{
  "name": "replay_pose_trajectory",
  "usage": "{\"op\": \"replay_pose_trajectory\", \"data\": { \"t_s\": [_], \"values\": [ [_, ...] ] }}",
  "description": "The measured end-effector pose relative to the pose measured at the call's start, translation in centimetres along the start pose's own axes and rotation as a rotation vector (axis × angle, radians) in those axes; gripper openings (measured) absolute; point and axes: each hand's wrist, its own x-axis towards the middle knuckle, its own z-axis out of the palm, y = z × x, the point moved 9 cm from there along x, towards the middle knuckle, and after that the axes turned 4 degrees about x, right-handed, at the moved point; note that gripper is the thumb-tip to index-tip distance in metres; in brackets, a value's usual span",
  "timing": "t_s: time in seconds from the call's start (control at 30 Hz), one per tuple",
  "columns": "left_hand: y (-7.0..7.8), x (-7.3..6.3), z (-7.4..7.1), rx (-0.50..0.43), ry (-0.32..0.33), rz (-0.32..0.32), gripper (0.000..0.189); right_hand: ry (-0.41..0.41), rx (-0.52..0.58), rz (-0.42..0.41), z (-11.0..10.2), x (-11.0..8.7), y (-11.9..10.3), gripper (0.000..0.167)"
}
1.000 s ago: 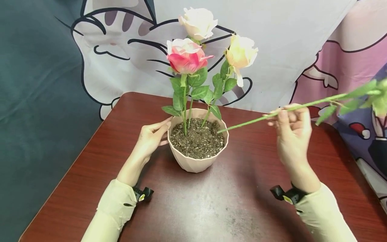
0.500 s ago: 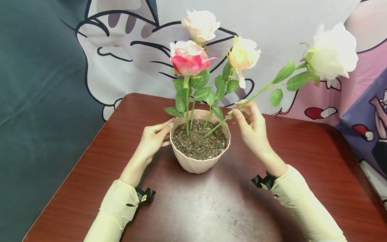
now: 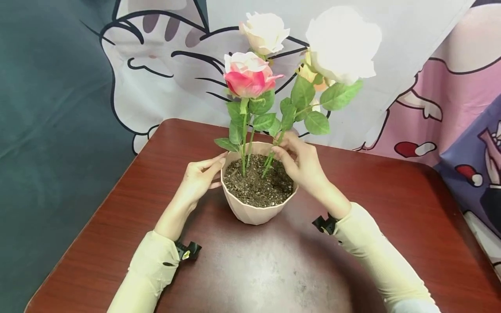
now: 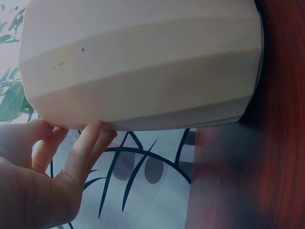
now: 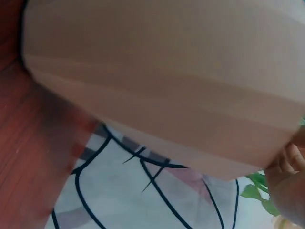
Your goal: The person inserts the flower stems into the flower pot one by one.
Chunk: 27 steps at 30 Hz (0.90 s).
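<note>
A pale pink faceted pot (image 3: 256, 215) filled with dark soil (image 3: 256, 191) stands on the table. My left hand (image 3: 199, 178) rests against its left side, thumb at the rim; in the left wrist view the left hand's fingertips (image 4: 97, 126) touch the outer wall. My right hand (image 3: 299, 158) pinches the green stem of a white rose (image 3: 344, 45) over the pot's right rim, the stem's lower end at the soil. Standing in the soil are a pink-and-white rose (image 3: 250, 78), a cream rose (image 3: 266, 34) and a yellow rose (image 3: 309, 73), the last partly hidden behind the white bloom.
The reddish-brown wooden table (image 3: 137, 208) extends around the pot. Behind it hangs a cloth backdrop (image 3: 148, 95) printed with a cartoon cat, and a dark green curtain (image 3: 51, 130) is at the left. Leaves of the roses crowd together above the pot's back rim.
My right hand has brought the white rose leftward from the right, swinging its stem from nearly level to steep with the lower end at the soil. The left hand keeps its place on the pot.
</note>
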Motion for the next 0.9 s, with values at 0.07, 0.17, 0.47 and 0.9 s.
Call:
{"op": "replay_pose_trajectory", "data": {
  "t_s": [0.07, 0.17, 0.47, 0.9],
  "values": [
    [0.1, 0.1, 0.3, -0.005, -0.009, 0.005, 0.036, 0.019, 0.003, 0.015, 0.0, -0.3, 0.5, 0.005],
    [0.2, 0.2, 0.6, 0.000, -0.021, -0.001, 0.037, 0.035, -0.015, 0.023, -0.1, -0.8, 0.4, 0.005],
    [-0.3, -0.1, -0.1, 0.034, -0.006, -0.048, 0.037, 0.027, -0.063, -0.004, 1.1, -0.7, 1.6, 0.006],
    [-0.1, -0.1, -0.3, 0.026, -0.003, -0.020, 0.036, -0.012, -0.046, -0.006, 1.6, -0.7, 1.1, 0.009]
  ]
}}
